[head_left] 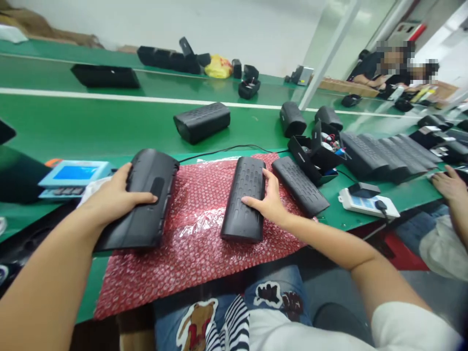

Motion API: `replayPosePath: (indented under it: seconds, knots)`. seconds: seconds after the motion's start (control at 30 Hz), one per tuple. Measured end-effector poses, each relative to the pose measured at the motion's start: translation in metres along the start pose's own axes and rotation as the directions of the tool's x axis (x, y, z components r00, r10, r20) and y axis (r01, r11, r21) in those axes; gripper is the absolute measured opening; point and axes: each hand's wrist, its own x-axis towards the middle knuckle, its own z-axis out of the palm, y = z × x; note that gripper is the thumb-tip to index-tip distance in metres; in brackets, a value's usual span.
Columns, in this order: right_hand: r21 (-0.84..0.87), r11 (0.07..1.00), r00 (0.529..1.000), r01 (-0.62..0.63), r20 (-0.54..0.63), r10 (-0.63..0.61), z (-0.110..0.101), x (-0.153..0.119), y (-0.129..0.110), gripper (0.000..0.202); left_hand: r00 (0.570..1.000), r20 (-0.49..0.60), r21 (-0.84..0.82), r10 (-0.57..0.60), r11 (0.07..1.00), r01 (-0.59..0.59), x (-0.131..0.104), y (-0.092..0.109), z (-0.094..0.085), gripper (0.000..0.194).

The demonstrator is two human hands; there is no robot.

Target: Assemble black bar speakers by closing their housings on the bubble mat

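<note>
My left hand (113, 197) grips a smooth black casing (146, 226) by its left side, thumb on its top face near a dark oval patch. My right hand (268, 200) is closed around the right side of a black slotted casing (241, 209), its thumb on the slotted face. Both casings are over a sheet of red bubble wrap (197, 253) at the table's front edge. Another slotted casing (302, 187) lies tilted just right of my right hand, apart from it.
Behind the wrap are a black casing (203, 122) and opened casings with wires (327, 146). A blue device (75, 175) stands left, a white power strip (369, 202) right. Several casings (383, 156) lie in a row. Another person's hand (451, 183) rests far right.
</note>
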Motion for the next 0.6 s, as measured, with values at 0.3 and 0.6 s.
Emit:
replayPosePath:
  seconds: [0.3, 0.6]
  knots:
    - [0.514, 0.591, 0.783, -0.621, 0.428, 0.450, -0.001, -0.016, -0.008, 0.051, 0.999, 0.015, -0.082, -0.034, 0.996, 0.035, -0.006, 0.008, -0.002, 0.113]
    - [0.390, 0.609, 0.721, -0.690, 0.445, 0.531, -0.002, 0.014, -0.012, 0.031, 0.998, 0.031, -0.100, -0.046, 0.994, 0.049, -0.012, 0.014, -0.008, 0.112]
